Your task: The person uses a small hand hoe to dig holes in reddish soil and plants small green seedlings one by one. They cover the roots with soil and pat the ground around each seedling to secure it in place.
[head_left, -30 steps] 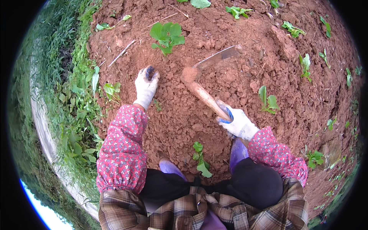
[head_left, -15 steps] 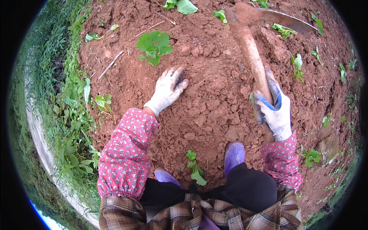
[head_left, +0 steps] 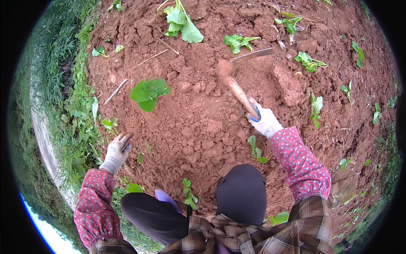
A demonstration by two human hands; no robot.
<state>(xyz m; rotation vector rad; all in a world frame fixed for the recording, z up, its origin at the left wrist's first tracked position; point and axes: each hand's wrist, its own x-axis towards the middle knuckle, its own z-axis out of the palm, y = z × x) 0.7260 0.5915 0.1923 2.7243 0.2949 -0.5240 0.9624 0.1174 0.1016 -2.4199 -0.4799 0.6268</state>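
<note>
My right hand (head_left: pixel 266 122), in a white glove with blue-coated fingers, is wrapped round the wooden handle of a hoe (head_left: pixel 239 92). The hoe's soil-caked head and thin metal blade (head_left: pixel 253 55) rest over the reddish soil (head_left: pixel 203 108), ahead of the hand. At the left side of the soil, my left hand (head_left: pixel 117 151) wears a soiled white glove and holds nothing I can see, its thumb apart from its fingers. Just beyond its fingertips is a small wilted seedling (head_left: pixel 110 123). A broad-leaved green seedling (head_left: pixel 149 94) stands between the two hands, farther ahead.
Loose seedlings lie scattered on the soil, including a large-leaved one (head_left: pixel 184 23) at the far side and one (head_left: pixel 190 194) by my purple boot (head_left: pixel 167 199). A big clod (head_left: pixel 287 84) lies right of the hoe. Weeds (head_left: pixel 76 127) and a pale path (head_left: pixel 44 135) border the left.
My left hand has moved left and back from the soil near the broad-leaved seedling. My right hand has drawn the hoe leftward, and its head is nearer now. My knees have come forward.
</note>
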